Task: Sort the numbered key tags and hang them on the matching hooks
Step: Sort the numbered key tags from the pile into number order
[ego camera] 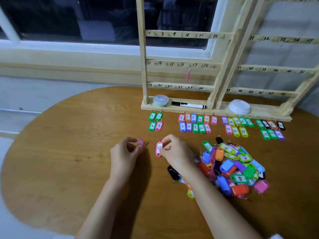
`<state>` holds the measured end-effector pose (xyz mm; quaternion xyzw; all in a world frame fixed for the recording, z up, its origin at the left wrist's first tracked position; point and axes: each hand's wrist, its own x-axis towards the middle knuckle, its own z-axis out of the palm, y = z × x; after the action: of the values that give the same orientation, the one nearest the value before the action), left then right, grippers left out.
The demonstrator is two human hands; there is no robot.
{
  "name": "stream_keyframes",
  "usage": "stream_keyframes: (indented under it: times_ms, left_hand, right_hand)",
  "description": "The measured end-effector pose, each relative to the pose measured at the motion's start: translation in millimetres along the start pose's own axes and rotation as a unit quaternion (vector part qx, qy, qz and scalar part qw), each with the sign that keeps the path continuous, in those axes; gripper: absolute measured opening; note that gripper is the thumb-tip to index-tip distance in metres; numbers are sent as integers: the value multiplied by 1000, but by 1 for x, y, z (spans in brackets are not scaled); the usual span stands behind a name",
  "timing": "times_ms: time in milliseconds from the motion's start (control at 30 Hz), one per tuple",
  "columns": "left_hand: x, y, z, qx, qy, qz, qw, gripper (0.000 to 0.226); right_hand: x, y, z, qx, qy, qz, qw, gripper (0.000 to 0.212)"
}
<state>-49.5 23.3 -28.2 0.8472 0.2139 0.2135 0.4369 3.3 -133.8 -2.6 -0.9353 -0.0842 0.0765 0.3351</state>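
Key tags: unsorted pile (233,169) lying on table (69,152) by my R forearm; sorted rows (195,123) laid out in no. order below rack (181,64), prob. for quick matching. L hand (126,150) pinching first pink tag (140,144), R hand (174,149) pinching second pink tag (159,149), both facing me for comparing nos. R one looking like 17; L one too blurred.

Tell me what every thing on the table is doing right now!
left hand: pinches the left pink tag.
right hand: pinches the right pink tag, upright.
hanging pink tag: hangs on the rack by number 17.
sorted tags: lie flat in rows before the rack.
loose pile: heaped, unsorted.
marker: lies on the rack.
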Motion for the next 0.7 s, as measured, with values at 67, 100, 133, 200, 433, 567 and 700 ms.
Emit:
stream_keyframes:
  times_ms: [67,100,133,200,433,567,700]
  left_hand:
    - [7,-1,4,20,4,9,1000,15]
    - [10,-2,5,33,1,12,999,17]
    - [13,-2,7,49,-3,13,999,18]
    - [18,-1,10,77,-11,17,997,19]
    - [9,-8,-5,85,-35,95,991,7]
    - [-21,-21,-20,83,-77,180,977,5]
    - [-39,-30,-27,97,-69,212,970,18]
  right_hand:
    - [-1,-3,3,-16,-4,-9,1000,15]
    - [-3,-4,4,-24,-4,-16,1000,16]
    - [-5,-5,6,-31,-2,-23,999,17]
    - [-10,-6,10,-45,4,-37,998,20]
    - [-29,-1,10,-105,37,-162,981,23]
    - [-49,8,12,-169,-2,-230,958,31]
    - [-44,9,10,-97,-16,-233,968,46]
